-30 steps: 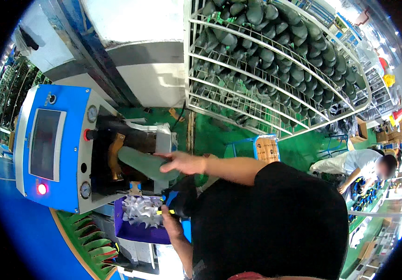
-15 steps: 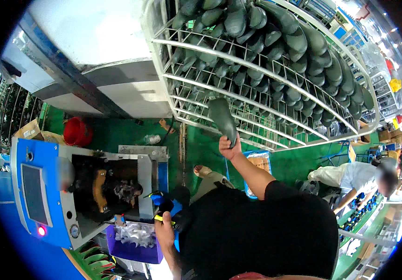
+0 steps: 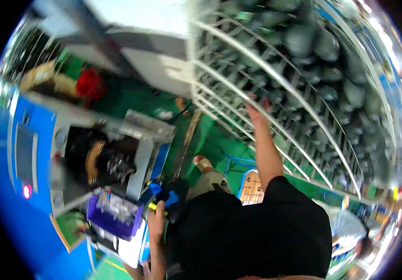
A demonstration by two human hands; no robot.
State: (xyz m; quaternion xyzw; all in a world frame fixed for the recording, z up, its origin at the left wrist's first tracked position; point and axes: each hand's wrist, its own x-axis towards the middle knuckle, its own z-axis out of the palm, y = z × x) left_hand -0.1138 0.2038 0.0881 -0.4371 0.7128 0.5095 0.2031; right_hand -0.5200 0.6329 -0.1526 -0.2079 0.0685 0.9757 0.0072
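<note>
My left hand (image 3: 156, 214) is closed round the yellow-edged part of a black-and-blue shoe upper (image 3: 172, 198), beside the front of the blue machine. My right hand (image 3: 259, 109) reaches up and forward into a white wire rack (image 3: 257, 60). Dark green shoe lasts (image 3: 299, 39) fill the rack's tiers around that hand. Motion smears its fingers, so I cannot make out whether they grip a last.
At left stands a blue-and-grey machine (image 3: 40, 123) with an open cavity. Below it sits a purple bin (image 3: 112, 221) of pale pieces. A red bucket (image 3: 89, 85) is on the green floor, and a box (image 3: 251, 186) lies under my right arm. A co-worker (image 3: 348, 226) is at the right.
My right hand, which held a dark green shoe last in front of the rack, has moved up and right to the rack's tiers. The view has turned; my left hand keeps the upper.
</note>
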